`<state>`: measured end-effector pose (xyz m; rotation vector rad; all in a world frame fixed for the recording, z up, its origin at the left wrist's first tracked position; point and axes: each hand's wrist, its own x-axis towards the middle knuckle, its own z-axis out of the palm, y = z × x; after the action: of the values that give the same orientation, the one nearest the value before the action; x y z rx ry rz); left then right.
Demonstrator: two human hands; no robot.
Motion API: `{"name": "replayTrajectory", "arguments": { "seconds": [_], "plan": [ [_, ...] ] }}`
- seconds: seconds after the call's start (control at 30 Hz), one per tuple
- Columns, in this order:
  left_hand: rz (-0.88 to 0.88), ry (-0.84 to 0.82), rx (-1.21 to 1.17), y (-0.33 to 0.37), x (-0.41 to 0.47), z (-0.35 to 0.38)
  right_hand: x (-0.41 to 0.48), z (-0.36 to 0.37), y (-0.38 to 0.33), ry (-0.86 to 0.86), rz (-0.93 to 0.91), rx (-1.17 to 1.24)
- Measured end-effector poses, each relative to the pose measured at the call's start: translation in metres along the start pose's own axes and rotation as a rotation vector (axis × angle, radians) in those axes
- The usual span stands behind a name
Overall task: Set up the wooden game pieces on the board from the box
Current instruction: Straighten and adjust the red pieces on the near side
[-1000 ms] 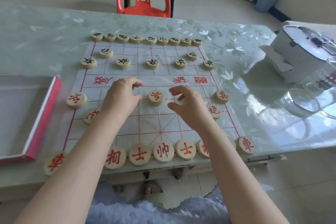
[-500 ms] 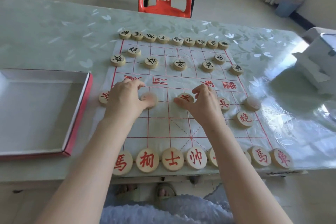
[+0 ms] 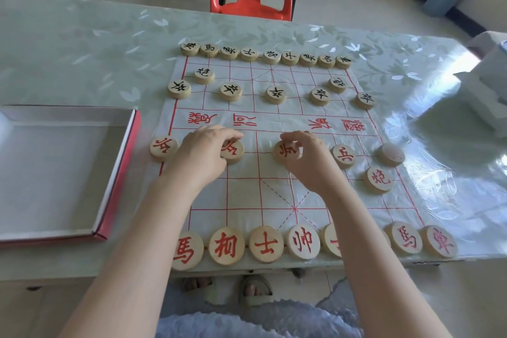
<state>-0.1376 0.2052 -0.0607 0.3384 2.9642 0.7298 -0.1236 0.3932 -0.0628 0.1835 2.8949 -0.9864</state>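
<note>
The board [image 3: 274,195] is a thin, glossy, creased sheet printed with a red grid. It lies flat on the table [image 3: 82,49] with its long axis running away from the person. The left hand [image 3: 201,158] curls palm-down, its fingertips pinching a round wooden disc, the left soldier piece [image 3: 233,151], which sits on the near soldier row; its red character is partly covered. The right hand [image 3: 311,163] curls thumb and fingers round the centre soldier piece [image 3: 286,151] on the same row, character face-up and slightly tilted. Farther right on that row a blank-faced piece [image 3: 391,154] shows only bare wood, with a red cannon piece [image 3: 378,180] just nearer the person. The near row of red pieces [image 3: 266,244] lines the table edge with its characters upright to the person. The right forearm hides most of one disc [image 3: 330,240]. The black pieces [image 3: 270,57] line the far edge, their characters reading away from the person. Left of the board lies the shallow cardboard box [image 3: 120,170], with red outer walls and a pale inside, cut off by the frame. A blurred white object [image 3: 491,96] at the right edge is hard to make out.
</note>
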Motion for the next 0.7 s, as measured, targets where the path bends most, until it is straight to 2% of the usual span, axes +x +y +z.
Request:
{"name": "replayTrajectory", "arguments": {
  "seconds": [0.13,0.3,0.37,0.53,0.7],
  "plan": [
    [-0.06,0.03,0.024,0.001,0.002,0.002,-0.004,-0.002,0.002,0.03,0.026,0.066],
    [-0.136,0.121,0.057,0.008,0.003,0.006,-0.002,0.003,0.004,0.098,0.071,-0.009],
    [-0.118,0.094,0.043,0.01,0.003,0.004,-0.001,0.003,0.004,0.102,0.072,-0.029],
    [0.046,-0.102,-0.016,0.006,0.004,-0.003,0.002,0.0,0.007,0.034,-0.007,-0.019],
    [0.01,-0.094,-0.033,-0.001,0.004,0.0,0.001,-0.003,0.005,-0.021,-0.028,0.013]
  ]
}}
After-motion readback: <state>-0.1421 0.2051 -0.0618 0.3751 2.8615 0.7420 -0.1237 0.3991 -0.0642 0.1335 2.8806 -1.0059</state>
